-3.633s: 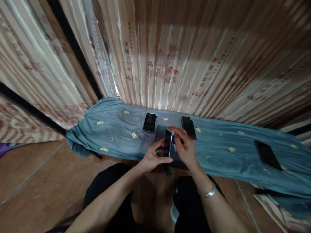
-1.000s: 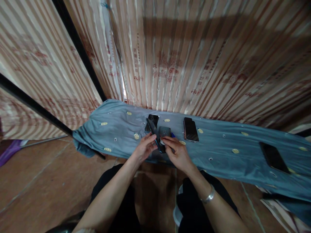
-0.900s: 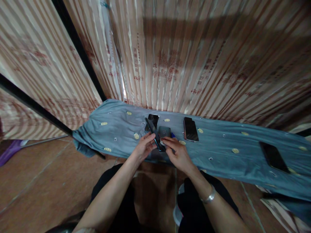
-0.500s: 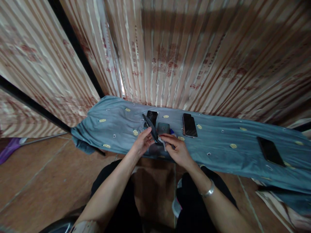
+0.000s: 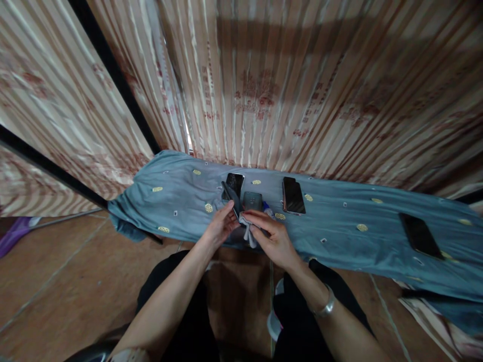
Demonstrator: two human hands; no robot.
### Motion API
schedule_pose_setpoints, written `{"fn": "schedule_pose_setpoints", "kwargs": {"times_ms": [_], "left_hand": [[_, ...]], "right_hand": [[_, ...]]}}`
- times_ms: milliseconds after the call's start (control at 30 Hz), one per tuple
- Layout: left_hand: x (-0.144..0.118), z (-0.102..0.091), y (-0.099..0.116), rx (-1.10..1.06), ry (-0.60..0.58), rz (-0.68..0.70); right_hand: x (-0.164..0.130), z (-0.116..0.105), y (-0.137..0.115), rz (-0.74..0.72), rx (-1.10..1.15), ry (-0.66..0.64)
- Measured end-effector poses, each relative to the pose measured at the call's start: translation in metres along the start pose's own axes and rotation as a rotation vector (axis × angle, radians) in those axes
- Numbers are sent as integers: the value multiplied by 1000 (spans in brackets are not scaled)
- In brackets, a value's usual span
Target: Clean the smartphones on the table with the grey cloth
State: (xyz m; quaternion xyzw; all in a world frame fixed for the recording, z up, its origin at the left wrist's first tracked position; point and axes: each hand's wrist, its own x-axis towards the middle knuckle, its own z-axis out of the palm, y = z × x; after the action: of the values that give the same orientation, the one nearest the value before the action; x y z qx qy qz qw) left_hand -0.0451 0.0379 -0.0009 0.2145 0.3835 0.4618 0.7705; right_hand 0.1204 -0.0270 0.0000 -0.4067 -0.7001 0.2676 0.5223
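Right now the left hand (image 5: 221, 226) is closed on a dark phone (image 5: 229, 195), held on edge and tilted, its upper end leaning away toward the far left, its lower end tucked between thumb and fingers. The right hand (image 5: 273, 239) pinches a small grey cloth (image 5: 247, 229) between thumb and fingertips; the cloth hangs down in a fold and meets the lower end of the held phone, just above the near edge of the blue-grey spread (image 5: 339, 221) that covers the low surface.

Counting phones: five in all. One is in the left hand. One with a glossy black screen (image 5: 236, 182) lies flat just behind the held one. One lies back-up, grey-green (image 5: 252, 201), right beside the hands. One dark-screened phone (image 5: 292, 195) lies to the right of that, apart from it. The fifth (image 5: 418, 235) lies well off at the right end of the spread. There is one cloth, and a small blue item (image 5: 265, 205) peeks out beside the grey-green phone, too hidden to identify.

Compared with half a second ago, the cloth hangs lower and shows more of its length beneath the right fingers, and the left hand's grip on the phone is unchanged. About three and a half seconds ago the phone stood nearly upright between both hands, closer to the body, with no cloth visible.
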Motion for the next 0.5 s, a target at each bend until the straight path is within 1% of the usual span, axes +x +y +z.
{"fn": "schedule_pose_setpoints", "kwargs": {"times_ms": [233,367,500], "left_hand": [[4,-6,-6,25,-5,2],[3,-9,-9,39,-35,10],[-1,-7,-15,54,-98,29]], "right_hand": [[2,1,-3,-55,68,-3],[3,3,-2,-31,97,10],[4,7,3,5,124,63]]}}
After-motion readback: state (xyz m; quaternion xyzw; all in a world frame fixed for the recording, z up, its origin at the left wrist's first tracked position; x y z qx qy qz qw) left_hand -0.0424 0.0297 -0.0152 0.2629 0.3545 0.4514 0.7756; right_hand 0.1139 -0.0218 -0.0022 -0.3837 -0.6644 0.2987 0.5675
